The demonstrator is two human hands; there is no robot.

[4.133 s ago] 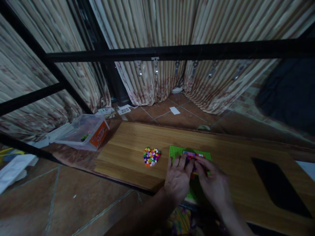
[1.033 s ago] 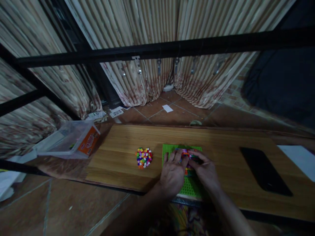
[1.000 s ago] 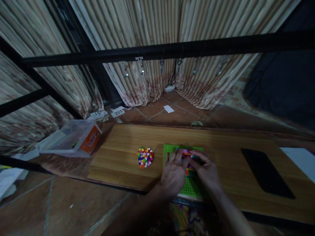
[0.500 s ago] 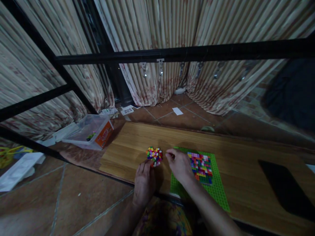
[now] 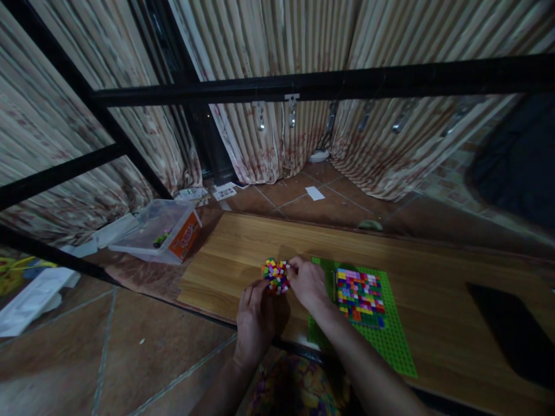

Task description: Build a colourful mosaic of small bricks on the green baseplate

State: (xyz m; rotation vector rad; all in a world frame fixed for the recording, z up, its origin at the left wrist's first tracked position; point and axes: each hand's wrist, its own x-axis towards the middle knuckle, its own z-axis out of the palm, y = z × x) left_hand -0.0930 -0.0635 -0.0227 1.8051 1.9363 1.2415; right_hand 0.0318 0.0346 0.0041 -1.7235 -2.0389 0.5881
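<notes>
A small heap of many-coloured toy building bricks (image 5: 274, 276) lies on the wooden board, between my two hands. My left hand (image 5: 254, 318) is at the heap's near left edge, fingers curled together and fingertips touching the bricks. From the right, my right hand (image 5: 309, 284) reaches to the heap with thumb and fingers pinched at its edge; whatever is between the fingertips is too small to make out. Right of that hand lies a green studded baseplate (image 5: 401, 344), partly under my right forearm. On it sits a dense block of coloured bricks (image 5: 359, 294).
The wooden board (image 5: 225, 260) spans the front, with a dark flat panel (image 5: 511, 329) on its right. Beyond its left end stands a clear plastic box (image 5: 151, 231) with an orange label. A black metal rail (image 5: 243, 89) crosses before the striped curtains (image 5: 269, 46).
My right hand has moved left from beside the baseplate to the brick heap. My left hand stays at the heap's near edge. The view has shifted slightly.
</notes>
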